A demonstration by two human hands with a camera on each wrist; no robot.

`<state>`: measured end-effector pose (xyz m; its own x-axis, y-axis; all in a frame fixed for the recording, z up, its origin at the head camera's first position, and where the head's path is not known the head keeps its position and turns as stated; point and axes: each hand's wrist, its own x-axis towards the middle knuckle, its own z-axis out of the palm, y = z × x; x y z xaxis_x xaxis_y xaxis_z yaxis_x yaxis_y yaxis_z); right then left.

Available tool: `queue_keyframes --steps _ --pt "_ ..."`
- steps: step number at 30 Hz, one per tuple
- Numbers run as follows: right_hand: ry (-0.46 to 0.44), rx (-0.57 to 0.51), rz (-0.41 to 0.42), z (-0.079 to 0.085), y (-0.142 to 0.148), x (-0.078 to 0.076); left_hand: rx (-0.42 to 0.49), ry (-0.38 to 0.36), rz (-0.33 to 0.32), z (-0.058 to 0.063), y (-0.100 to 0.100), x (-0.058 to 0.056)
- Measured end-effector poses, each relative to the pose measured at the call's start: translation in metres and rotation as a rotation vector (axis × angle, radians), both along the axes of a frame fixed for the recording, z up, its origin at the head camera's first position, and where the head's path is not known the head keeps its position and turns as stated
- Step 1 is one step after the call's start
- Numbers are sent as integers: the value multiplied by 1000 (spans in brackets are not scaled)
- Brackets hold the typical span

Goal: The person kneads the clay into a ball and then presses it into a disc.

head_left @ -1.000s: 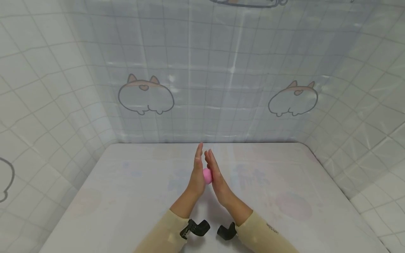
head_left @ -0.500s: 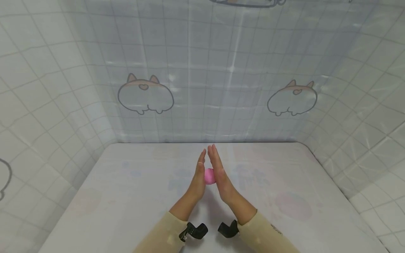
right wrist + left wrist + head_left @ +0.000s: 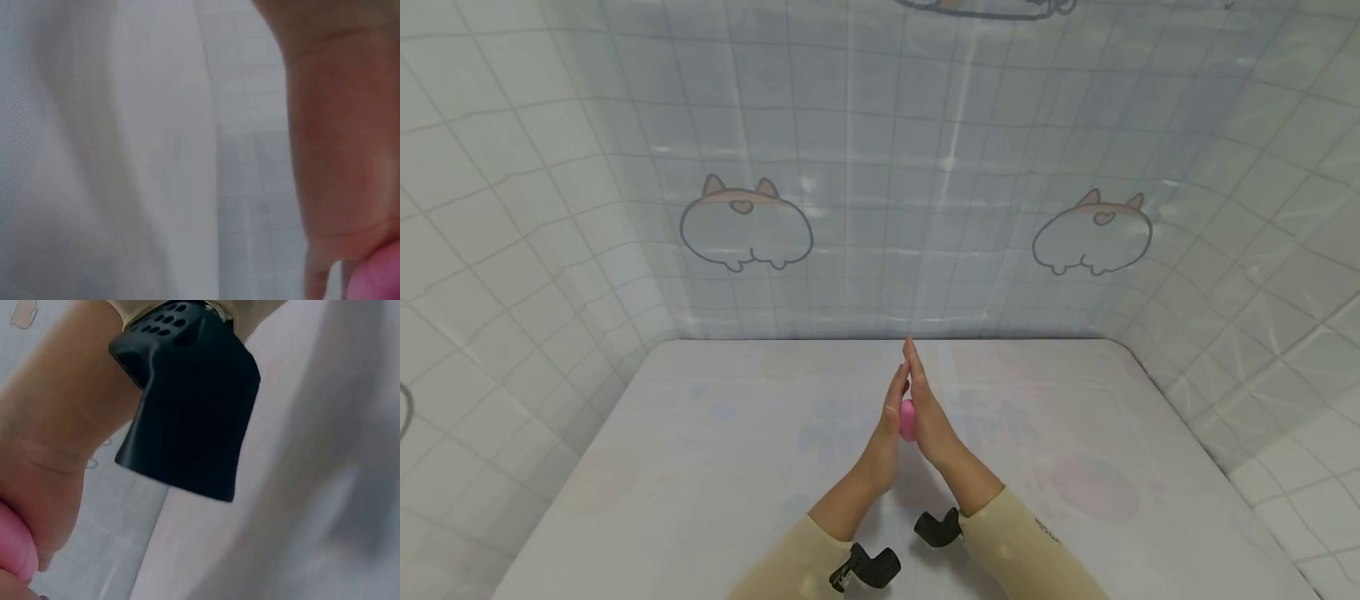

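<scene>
Between my two palms, a pink clay ball [image 3: 907, 421] is pressed over the middle of the table. My left hand [image 3: 883, 442] lies flat against its left side with straight fingers. On the other side my right hand [image 3: 934, 427] presses with its palm, its fingers also straight and pointing away. The fingertips of both hands come together above the clay, and the right ones reach farther. In the left wrist view the clay ball [image 3: 14, 544] bulges at the lower left corner with a crease in it. A rounded part of the clay ball [image 3: 378, 275] shows at the lower right in the right wrist view.
Black wrist cameras sit on both cuffs, the left one [image 3: 876, 568] and the right one [image 3: 937, 528]. The white table [image 3: 715, 467] has faint prints. A grid-patterned sheet [image 3: 917, 208] stands behind it and along both sides.
Both hands have shifted slightly right with the clay ball, sliding past each other. The right fingertips now reach beyond the left. The palms have drawn closer, and less of the clay's width shows.
</scene>
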<state>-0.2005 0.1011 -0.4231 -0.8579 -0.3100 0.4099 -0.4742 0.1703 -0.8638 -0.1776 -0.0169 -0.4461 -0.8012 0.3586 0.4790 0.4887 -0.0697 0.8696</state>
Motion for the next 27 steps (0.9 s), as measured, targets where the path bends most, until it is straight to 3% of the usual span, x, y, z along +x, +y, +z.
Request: queue_keyframes --steps 6,13,22,27 --pt "-53 27 -43 -5 -2 -3 59 -67 17 3 0 1" --pt "-76 60 -32 -15 -1 -6 155 -41 28 5 -1 -3" --pt "-70 50 58 -24 -3 -1 203 1 85 18 -10 -11" --pt "-49 38 115 -27 -6 7 194 -42 121 16 -14 -20"
